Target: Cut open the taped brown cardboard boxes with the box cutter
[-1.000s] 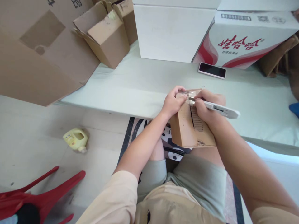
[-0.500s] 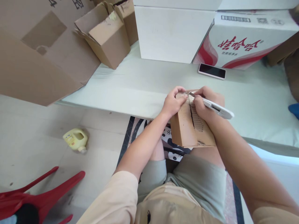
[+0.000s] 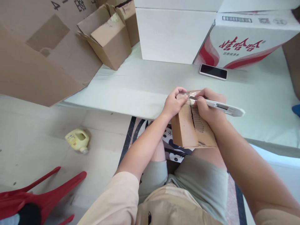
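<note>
A small brown cardboard box [image 3: 187, 128] rests at the table's front edge, partly over my lap. My left hand [image 3: 175, 101] is closed on its far left corner, thumb on top and fingers over the far edge. In my right hand [image 3: 209, 104] is a white utility knife [image 3: 231, 109], its handle pointing right and its blade tip at the clear tape [image 3: 192, 94] near the box's far end. A dark jagged line and a row of short pen-like strokes run along the box top between my hands.
On the pale green cloth-covered table [image 3: 150, 81] lies a phone [image 3: 213, 72]. Behind stand a white box [image 3: 175, 34], a red-and-white carton [image 3: 243, 43], an opened cardboard box [image 3: 114, 47] and a large carton [image 3: 47, 59]. A yellow jug [image 3: 77, 140] and red stool [image 3: 49, 193] are on the floor.
The knife has turned so its handle points more to the right and lies flatter, with the blade still at the tape. My left hand and the box stay in place.
</note>
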Demonstrator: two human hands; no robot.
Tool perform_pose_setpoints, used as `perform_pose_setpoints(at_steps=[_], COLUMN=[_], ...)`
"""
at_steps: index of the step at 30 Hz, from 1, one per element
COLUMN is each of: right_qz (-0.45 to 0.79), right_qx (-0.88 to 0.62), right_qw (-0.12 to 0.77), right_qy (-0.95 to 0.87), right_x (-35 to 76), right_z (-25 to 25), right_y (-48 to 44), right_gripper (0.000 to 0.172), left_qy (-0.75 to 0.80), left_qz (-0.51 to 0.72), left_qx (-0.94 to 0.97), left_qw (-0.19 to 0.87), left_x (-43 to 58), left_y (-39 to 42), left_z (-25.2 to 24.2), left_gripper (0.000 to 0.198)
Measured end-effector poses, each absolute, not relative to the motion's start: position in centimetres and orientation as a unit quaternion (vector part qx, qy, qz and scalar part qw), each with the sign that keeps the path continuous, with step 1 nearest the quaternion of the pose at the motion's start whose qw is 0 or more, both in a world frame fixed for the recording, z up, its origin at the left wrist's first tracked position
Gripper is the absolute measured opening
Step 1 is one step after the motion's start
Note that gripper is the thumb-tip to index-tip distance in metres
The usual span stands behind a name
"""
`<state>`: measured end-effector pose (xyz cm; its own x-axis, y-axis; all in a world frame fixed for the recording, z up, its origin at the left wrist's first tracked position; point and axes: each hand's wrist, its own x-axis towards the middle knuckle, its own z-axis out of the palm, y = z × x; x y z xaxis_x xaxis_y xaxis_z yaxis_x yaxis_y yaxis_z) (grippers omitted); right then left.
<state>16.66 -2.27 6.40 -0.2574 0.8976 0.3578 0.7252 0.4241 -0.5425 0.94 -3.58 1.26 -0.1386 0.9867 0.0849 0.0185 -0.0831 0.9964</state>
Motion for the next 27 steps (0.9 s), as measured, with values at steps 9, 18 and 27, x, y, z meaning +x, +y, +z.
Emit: perform_pose_setpoints(at_steps=[9,18,27], right_qz=[0.134,0.146,0.148], right_qx=[-0.542,-0.534,-0.521], right_qw=[0.293,0.310,0.280], right_qy=[-0.776,-0.773,-0.792], right_x=[16.35,16.34,16.70], right_z=[6.40,6.82,7.18], right_y=[-2.02,-2.37,-2.51], right_gripper=[0.006,0.009,0.008], left_qy=[0.508,0.510,0.520], left_qz=[0.554,0.555,0.546], left_qx=[0.489,0.491,0.490], left_qw=[0.442,0.438,0.438], left_x=[0.93,0.89,0.91], left_y=[-3.61,-3.60,-3.62], left_z=[1.28,1.49,1.53], left_gripper=[0.014,0.012,0.014])
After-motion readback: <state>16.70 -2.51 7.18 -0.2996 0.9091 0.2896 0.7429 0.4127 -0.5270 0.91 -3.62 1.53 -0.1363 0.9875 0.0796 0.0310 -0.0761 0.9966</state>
